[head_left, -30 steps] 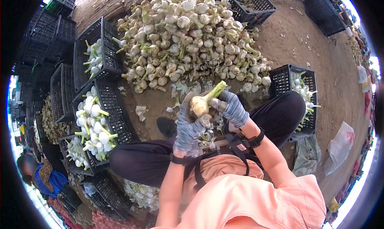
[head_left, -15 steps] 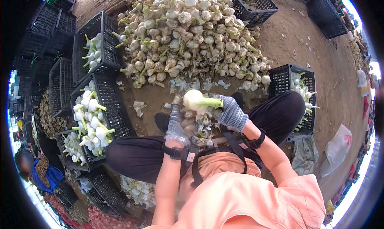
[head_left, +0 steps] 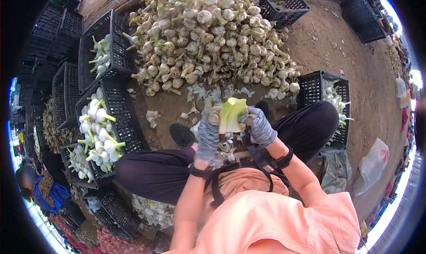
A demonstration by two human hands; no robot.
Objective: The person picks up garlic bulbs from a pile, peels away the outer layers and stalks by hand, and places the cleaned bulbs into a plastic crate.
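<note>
Green garlic stalk (head_left: 232, 114), one, held between curled left hand (head_left: 208, 135) and curled right hand (head_left: 261, 127), garlic heap (head_left: 213, 41) beyond them.

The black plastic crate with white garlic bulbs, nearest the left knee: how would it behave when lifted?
The black plastic crate would probably stay stiff, since its lattice walls hold their shape. It is likely rather heavy, being piled with white garlic bulbs. Those round bulbs lie loose, so tipping might roll some out.
</note>
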